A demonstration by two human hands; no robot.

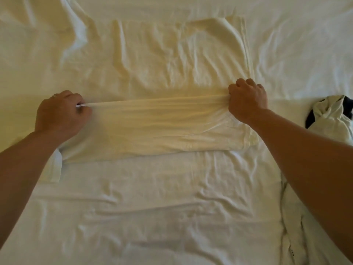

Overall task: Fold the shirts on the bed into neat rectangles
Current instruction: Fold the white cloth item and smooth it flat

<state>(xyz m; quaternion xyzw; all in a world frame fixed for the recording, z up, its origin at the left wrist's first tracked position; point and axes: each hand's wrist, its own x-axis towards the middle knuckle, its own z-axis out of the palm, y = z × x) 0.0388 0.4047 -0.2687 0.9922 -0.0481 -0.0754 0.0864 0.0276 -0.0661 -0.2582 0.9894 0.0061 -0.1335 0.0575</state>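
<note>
You're over a bed (172,207) w/ a wrinkled white sheet; no more of the room shows. Your left hand (61,113) and right hand (247,100) each grip an end of the cream shirt (162,127), its fold pulled taut btwn them, the rest spread beyond. Right of your right hand, a bunched white-and-dark garment (332,115) is cut off by the frame edge; can't tell what kind.
</note>
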